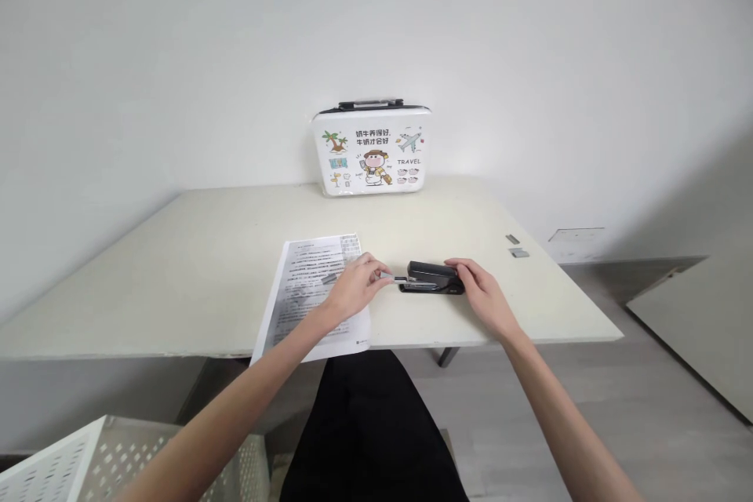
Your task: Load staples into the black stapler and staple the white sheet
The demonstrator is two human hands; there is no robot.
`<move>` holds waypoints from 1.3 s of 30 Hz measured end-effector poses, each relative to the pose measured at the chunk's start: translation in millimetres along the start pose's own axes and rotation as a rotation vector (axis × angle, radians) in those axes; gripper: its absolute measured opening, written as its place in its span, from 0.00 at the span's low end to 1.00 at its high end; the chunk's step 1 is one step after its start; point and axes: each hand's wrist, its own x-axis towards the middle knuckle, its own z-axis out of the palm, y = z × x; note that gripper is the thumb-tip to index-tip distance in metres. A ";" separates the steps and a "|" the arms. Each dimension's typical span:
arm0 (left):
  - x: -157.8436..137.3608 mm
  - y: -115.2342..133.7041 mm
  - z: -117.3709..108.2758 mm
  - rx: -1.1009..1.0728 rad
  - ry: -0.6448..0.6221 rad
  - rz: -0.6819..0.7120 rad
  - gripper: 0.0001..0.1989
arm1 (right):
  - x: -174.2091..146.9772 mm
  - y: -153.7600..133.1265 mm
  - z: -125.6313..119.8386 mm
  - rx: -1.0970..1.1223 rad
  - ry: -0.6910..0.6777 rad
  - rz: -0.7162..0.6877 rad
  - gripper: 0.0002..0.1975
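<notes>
A black stapler (431,278) lies on the white table (176,267) near its front edge. My right hand (479,290) rests on the stapler's right end, fingers curled over it. My left hand (354,288) is at the stapler's left end, its fingertips pinching a thin silver strip of staples (393,278) at the stapler's mouth. Under my left wrist lies a printed sheet of paper (311,290), its lower edge overhanging the table front.
A white carry case (372,149) with cartoon prints and a black handle stands against the wall at the table's back. Two small staple strips (516,246) lie at the right of the table. A perforated white metal basket (88,463) sits at lower left.
</notes>
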 end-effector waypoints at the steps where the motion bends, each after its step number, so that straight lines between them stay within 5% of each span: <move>1: -0.9 -0.7 1.2 0.007 0.004 0.008 0.15 | 0.0 0.5 0.0 -0.003 0.001 -0.001 0.22; 39: -5.4 -6.8 7.4 -0.089 0.058 -0.029 0.10 | 1.8 -11.6 0.7 0.019 0.021 0.081 0.20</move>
